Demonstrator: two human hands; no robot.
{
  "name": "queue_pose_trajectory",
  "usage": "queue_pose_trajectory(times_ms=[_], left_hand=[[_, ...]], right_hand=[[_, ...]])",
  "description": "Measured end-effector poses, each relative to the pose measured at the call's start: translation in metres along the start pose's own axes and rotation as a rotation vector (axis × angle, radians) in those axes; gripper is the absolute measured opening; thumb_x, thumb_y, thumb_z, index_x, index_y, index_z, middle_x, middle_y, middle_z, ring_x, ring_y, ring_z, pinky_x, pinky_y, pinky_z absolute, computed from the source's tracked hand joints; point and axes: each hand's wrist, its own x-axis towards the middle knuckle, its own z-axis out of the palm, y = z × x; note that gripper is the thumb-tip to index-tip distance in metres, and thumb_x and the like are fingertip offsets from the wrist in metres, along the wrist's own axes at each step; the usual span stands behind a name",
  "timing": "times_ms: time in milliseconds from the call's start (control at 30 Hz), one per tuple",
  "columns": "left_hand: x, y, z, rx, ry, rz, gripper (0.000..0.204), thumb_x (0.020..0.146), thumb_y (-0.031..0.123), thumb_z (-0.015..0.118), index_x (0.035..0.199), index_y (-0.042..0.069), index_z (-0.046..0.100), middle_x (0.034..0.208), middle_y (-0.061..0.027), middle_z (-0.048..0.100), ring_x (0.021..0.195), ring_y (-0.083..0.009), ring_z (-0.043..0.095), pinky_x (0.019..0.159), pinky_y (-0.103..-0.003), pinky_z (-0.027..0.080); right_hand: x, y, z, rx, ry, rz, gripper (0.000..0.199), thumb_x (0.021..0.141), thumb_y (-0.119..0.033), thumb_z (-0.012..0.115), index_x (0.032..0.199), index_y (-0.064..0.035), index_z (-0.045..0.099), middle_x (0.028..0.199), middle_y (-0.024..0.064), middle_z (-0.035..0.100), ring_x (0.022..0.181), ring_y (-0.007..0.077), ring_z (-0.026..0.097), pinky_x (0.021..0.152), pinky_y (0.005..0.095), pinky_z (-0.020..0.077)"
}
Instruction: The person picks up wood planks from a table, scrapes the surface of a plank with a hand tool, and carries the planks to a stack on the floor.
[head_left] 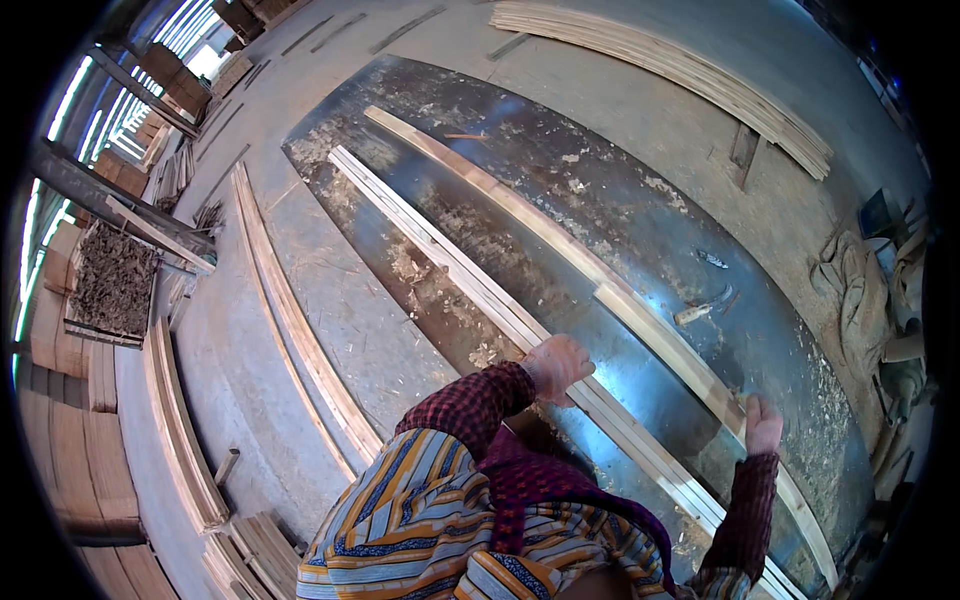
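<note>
A dark, scuffed metal-topped table (640, 205) lies before me, sprinkled with wood chips. My left hand (560, 368) is closed round a long narrow bundle of pale wooden strips (480, 290) near the table's closer side. On the far side, a second line of timber runs alongside it: a long wooden board (480, 180), with another board (660, 345) overlapping it toward me. My right hand (763, 425) has its fingers curled on the edge of that overlapping board; its fingertips are partly hidden. Both forearms wear dark checked sleeves.
Loose splinters (705, 308) lie on the tabletop. Beyond it, a stack of long boards (660, 55) rests on supports. Long boards (300, 320) lie at left, near bundled timber (80, 440) and a crate of dark scraps (112, 275). Sacking (850, 285) hangs at right.
</note>
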Motion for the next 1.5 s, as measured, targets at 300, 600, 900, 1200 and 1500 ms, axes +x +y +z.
queue_pose_trajectory(times_ms=[300, 600, 900, 1200, 1500], left_hand=[[0.011, -0.009, 0.029, -0.105, 0.201, 0.078, 0.068, 0.070, 0.061, 0.079, 0.114, 0.012, 0.063, 0.105, -0.0058, 0.062, 0.107, -0.0247, 0.062, 0.091, -0.040, 0.047], [0.006, -0.008, 0.035, -0.109, 0.254, 0.019, 0.061, 0.067, 0.058, 0.082, 0.104, 0.013, 0.065, 0.100, -0.0045, 0.065, 0.100, -0.0255, 0.064, 0.088, -0.040, 0.047], [0.021, -0.002, 0.008, -0.138, 0.187, 0.026, 0.063, 0.067, 0.053, 0.086, 0.111, 0.012, 0.069, 0.100, -0.0103, 0.064, 0.097, -0.0310, 0.063, 0.087, -0.047, 0.049], [0.025, 0.016, 0.035, -0.049, 0.489, 0.123, 0.070, 0.058, 0.048, 0.088, 0.109, 0.005, 0.065, 0.103, -0.0161, 0.064, 0.100, -0.0401, 0.061, 0.090, -0.053, 0.047], [0.022, 0.007, 0.036, -0.057, 0.444, 0.097, 0.066, 0.061, 0.057, 0.085, 0.101, 0.006, 0.069, 0.093, -0.0141, 0.066, 0.089, -0.0372, 0.065, 0.082, -0.051, 0.050]], right_hand=[[0.069, -0.009, 0.047, -0.187, -0.586, 0.204, 0.054, 0.092, -0.054, 0.066, 0.110, -0.0037, 0.074, 0.098, 0.0267, 0.073, 0.097, 0.0426, 0.070, 0.086, 0.0484, 0.0531], [-0.029, -0.111, 0.079, -0.264, -0.183, -0.558, 0.049, 0.074, -0.033, 0.080, 0.115, -0.0129, 0.062, 0.118, 0.0124, 0.060, 0.110, 0.0375, 0.059, 0.089, 0.0478, 0.0494], [-0.057, -0.079, 0.052, -0.227, 0.060, -0.306, 0.045, 0.078, -0.033, 0.076, 0.114, -0.0079, 0.066, 0.113, 0.0160, 0.067, 0.108, 0.0369, 0.063, 0.094, 0.0494, 0.0512], [-0.066, 0.006, -0.018, -0.457, 0.027, 0.121, 0.034, 0.088, -0.022, 0.065, 0.119, -0.0094, 0.067, 0.118, 0.0104, 0.067, 0.119, 0.0311, 0.062, 0.099, 0.0447, 0.0506], [-0.013, 0.059, -0.014, -0.628, -0.367, 0.254, 0.039, 0.077, -0.018, 0.078, 0.116, -0.0120, 0.075, 0.114, 0.0127, 0.076, 0.110, 0.0322, 0.072, 0.090, 0.0459, 0.0563]])
